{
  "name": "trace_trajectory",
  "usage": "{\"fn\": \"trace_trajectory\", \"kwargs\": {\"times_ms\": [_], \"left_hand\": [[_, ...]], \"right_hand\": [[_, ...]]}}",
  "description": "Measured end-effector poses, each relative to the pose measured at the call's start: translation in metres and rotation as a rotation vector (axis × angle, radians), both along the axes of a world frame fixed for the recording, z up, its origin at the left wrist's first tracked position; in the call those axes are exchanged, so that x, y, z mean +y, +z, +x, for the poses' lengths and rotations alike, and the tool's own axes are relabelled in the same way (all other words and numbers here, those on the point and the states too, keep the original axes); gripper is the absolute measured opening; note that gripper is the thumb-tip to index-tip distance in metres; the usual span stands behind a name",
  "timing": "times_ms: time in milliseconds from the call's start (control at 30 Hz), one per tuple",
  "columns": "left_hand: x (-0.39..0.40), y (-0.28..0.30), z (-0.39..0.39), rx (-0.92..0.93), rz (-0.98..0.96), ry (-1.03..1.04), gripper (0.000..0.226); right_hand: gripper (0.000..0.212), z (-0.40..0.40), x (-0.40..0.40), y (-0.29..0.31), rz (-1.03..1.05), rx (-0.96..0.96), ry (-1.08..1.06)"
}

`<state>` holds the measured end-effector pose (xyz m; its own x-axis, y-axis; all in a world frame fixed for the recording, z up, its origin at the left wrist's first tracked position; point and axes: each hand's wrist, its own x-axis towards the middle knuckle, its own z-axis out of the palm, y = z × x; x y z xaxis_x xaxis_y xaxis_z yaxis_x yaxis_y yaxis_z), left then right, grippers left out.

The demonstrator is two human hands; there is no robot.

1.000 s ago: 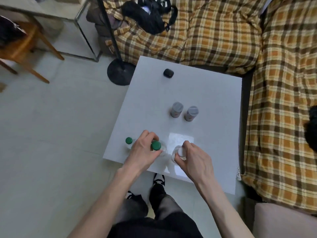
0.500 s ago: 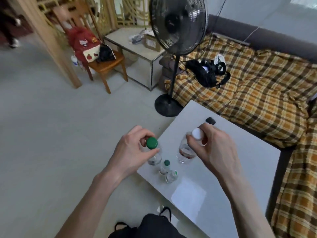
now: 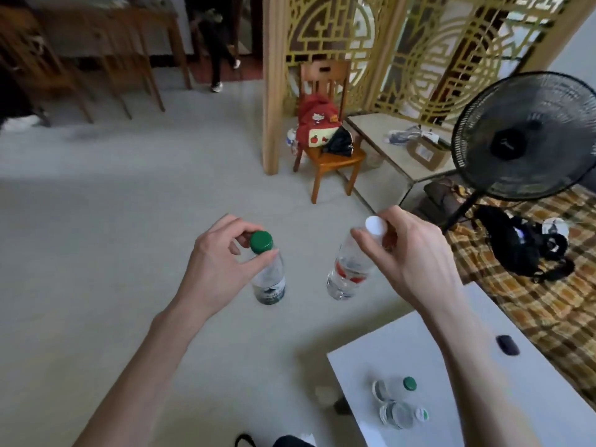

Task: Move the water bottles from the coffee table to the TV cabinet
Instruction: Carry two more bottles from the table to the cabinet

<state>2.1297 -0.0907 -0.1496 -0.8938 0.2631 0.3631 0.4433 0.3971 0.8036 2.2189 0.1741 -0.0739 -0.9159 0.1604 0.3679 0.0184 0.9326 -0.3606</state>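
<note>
My left hand [image 3: 216, 269] grips a clear water bottle with a green cap [image 3: 267, 279] by its neck, hanging over the floor. My right hand [image 3: 409, 253] holds a clear bottle with a white cap and red label [image 3: 345, 275] the same way, tilted a little. Both bottles are in the air, left of the white coffee table [image 3: 532, 398]. Two more small bottles with green caps [image 3: 398, 401] lie on the table's near left corner. No TV cabinet is in view.
A black standing fan [image 3: 522, 137] rises at the right, by a plaid-covered sofa [image 3: 532, 301] with a black bag [image 3: 516, 250]. A wooden chair with a red backpack [image 3: 319, 130] stands by a lattice screen [image 3: 419, 43]. A small black object [image 3: 508, 345] rests on the table. A person's legs [image 3: 219, 53] show far back.
Both hands lifted their bottles off the coffee table and carried them left, out over the floor. My view swung up and left, away from the sofa toward the room.
</note>
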Motion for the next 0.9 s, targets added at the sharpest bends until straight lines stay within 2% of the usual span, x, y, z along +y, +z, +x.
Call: {"fn": "trace_trajectory", "kwargs": {"times_ms": [433,667,900], "left_hand": [[-0.222,0.008,-0.039,0.062,-0.038,0.478,0.021],[-0.317,0.005,-0.053,0.058,-0.044,0.701,0.033],[-0.401,0.008,-0.079,-0.007,-0.106,0.942,0.024]], "right_hand": [[0.041,-0.162,-0.207,-0.008,-0.021,0.007,0.475],[0.04,-0.246,-0.326,-0.023,-0.001,-0.011,0.694],[0.038,-0.326,-0.444,-0.035,-0.025,-0.056,0.948]]}}
